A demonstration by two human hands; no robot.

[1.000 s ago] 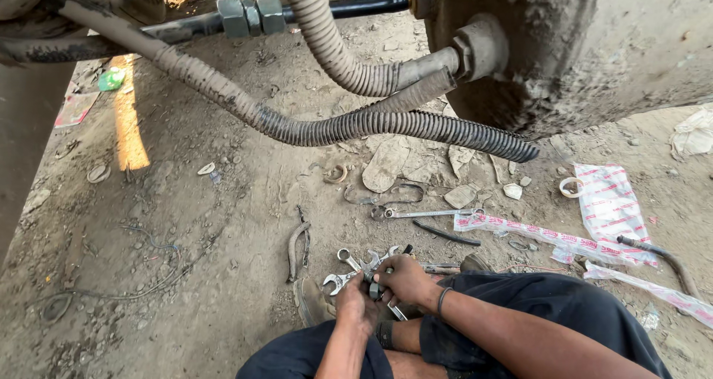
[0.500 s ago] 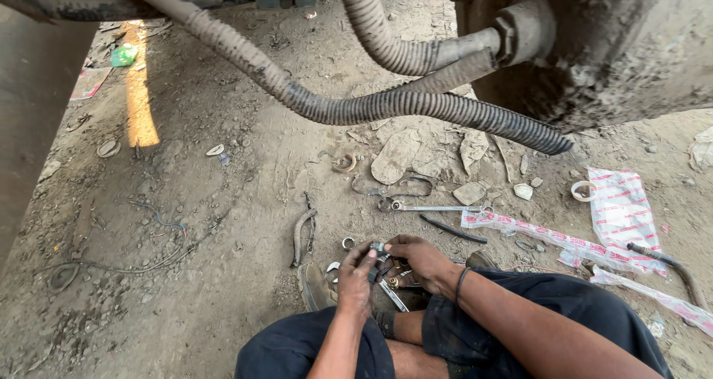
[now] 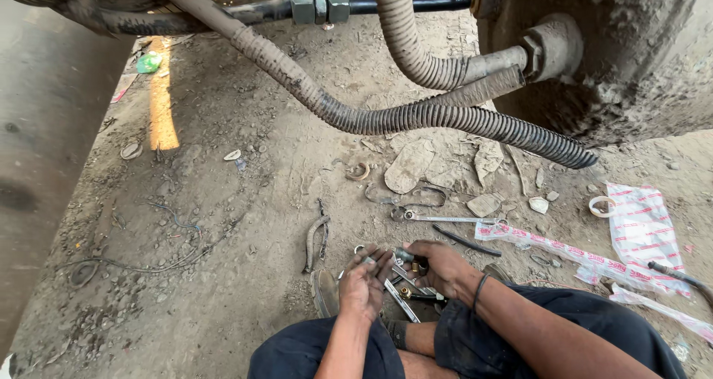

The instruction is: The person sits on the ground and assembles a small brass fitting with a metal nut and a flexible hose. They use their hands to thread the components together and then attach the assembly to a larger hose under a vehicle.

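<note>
I sit on dirt ground under a vehicle. My left hand (image 3: 364,279) and right hand (image 3: 440,266) meet low in the centre, above a small pile of spanners (image 3: 401,290) on the ground. Between the fingertips of both hands sits a small metal fitting (image 3: 405,256), with the fingers of both closed around it. A black band circles my right wrist. My knees in dark trousers fill the bottom edge.
Corrugated hoses (image 3: 386,115) sag from a dirty metal housing (image 3: 609,59) overhead, beside a black pipe with a hex union (image 3: 319,4). A lone spanner (image 3: 438,218), a black rod (image 3: 466,241), plastic wrappers (image 3: 642,227), stones and scrap litter the ground.
My hands have lifted off the spanner pile and come together on the small fitting. The camera has tilted up a little, and the hoses sit higher in view.
</note>
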